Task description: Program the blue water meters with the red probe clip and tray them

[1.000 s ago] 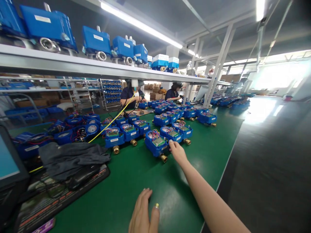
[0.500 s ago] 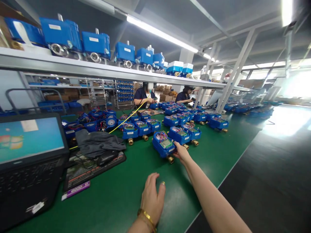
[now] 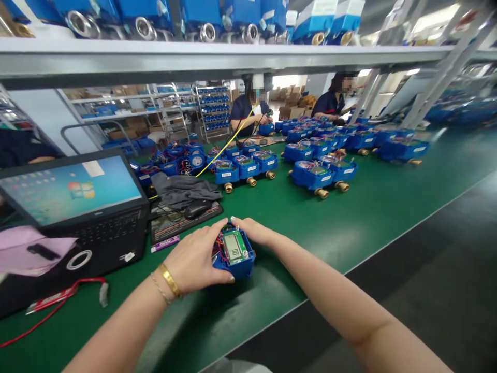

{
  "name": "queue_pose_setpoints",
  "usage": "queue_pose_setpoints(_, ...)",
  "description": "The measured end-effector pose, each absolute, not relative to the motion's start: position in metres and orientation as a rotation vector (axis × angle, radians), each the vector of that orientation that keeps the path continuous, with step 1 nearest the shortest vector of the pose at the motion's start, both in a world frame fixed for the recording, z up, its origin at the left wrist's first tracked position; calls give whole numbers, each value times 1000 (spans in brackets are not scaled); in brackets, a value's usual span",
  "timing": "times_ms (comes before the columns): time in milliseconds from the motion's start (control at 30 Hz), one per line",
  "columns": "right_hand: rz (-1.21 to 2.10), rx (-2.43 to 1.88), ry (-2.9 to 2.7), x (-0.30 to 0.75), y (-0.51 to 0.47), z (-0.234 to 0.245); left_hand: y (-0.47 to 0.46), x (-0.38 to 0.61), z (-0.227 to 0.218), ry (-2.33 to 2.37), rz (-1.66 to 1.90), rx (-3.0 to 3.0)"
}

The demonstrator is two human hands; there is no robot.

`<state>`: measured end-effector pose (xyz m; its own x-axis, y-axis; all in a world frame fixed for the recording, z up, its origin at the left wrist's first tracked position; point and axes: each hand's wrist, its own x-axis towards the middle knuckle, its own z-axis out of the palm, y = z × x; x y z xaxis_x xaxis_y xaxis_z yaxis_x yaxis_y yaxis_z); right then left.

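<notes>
A blue water meter (image 3: 234,255) with an open top, a green display board and coloured wires sits on the green bench (image 3: 295,223) close to its front edge. My left hand (image 3: 198,259), with a gold bracelet at the wrist, is wrapped round the meter's left side. My right hand (image 3: 254,231) curls over its far right side. Both hands hold the same meter.
An open laptop (image 3: 77,207) stands at the left, with a mouse (image 3: 198,208) and grey cloth (image 3: 182,189) on a mat behind the meter. Rows of blue meters (image 3: 318,173) fill the far bench. Two people (image 3: 248,111) work at the back. A shelf (image 3: 194,57) with blue units runs overhead.
My right hand has pulled one meter from the row toward me to the bench's front edge. My left hand, flat on the bench before, has closed on it. The view tilted down.
</notes>
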<state>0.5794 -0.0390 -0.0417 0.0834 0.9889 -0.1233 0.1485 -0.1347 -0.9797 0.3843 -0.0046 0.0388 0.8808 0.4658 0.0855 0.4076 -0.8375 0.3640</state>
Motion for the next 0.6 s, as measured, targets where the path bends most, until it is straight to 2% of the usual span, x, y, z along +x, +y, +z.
queue_pose_setpoints(267,1354,-1171,-1364,570,-48,-51,17,339,44,714,294,2123)
queue_pose_setpoints(600,1272,-1135,-1547,572,-46,-53,36,340,37,1041,322,1617)
